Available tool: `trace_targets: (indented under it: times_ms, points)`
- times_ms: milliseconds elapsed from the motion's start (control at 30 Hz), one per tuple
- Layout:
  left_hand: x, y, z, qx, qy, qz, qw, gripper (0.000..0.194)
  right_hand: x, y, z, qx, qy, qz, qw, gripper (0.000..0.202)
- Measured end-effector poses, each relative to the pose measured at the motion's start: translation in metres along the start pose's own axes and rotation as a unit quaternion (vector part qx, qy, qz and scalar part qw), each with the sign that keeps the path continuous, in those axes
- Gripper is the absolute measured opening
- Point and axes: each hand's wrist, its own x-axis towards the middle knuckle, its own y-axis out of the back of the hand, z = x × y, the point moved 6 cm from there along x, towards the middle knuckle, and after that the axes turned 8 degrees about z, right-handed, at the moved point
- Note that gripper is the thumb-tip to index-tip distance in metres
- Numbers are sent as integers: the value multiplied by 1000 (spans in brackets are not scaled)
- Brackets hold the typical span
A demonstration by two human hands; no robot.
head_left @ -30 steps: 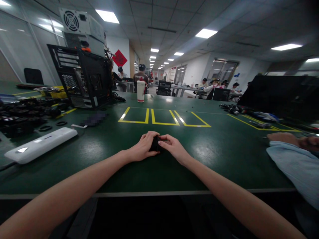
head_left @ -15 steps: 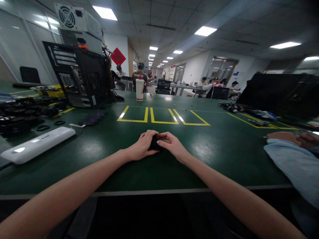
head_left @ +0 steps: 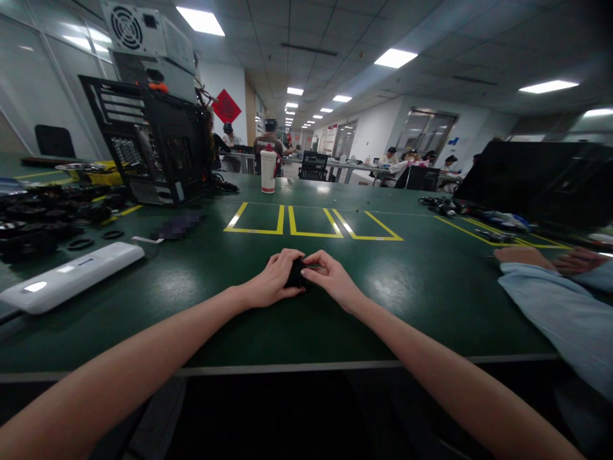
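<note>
As I watch from afar, the left arm (head_left: 158, 350) and right arm (head_left: 431, 363) converge on a small black object (head_left: 294, 273), low over the green table (head_left: 230, 342), nearer than the white cup (head_left: 269, 171). The left hand (head_left: 275, 279) curls round it, thumb nearest me; the right hand (head_left: 331, 279) pinches its edge between thumb and fingertips. Lettering on the dark shirt (head_left: 261, 145) behind the cup is too blurred to read.

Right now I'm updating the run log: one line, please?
Left hand: gripping black object | Right hand: touching its side | Cup: upright on table
</note>
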Motion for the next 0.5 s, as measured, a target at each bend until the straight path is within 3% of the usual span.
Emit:
trace_targets:
  times_ms: [133, 267, 400, 500]
  points:
    - [0, 0, 0, -2, 2, -2, 1000, 56, -1, 0, 3, -18, -23, -13, 999, 27]
    - [-1, -1, -2, 1, -1, 4, 1000, 56, -4, -1, 0, -7, 8, -33, 999, 28]
    - [-1, -2, -2, 1, -3, 3, 1000, 56, -2, -1, -2, -14, 24, -17, 999, 17]
    - [0, -1, -1, -1, -3, 1, 1000, 57, 1, 1, -1, -11, 15, -2, 1000, 22]
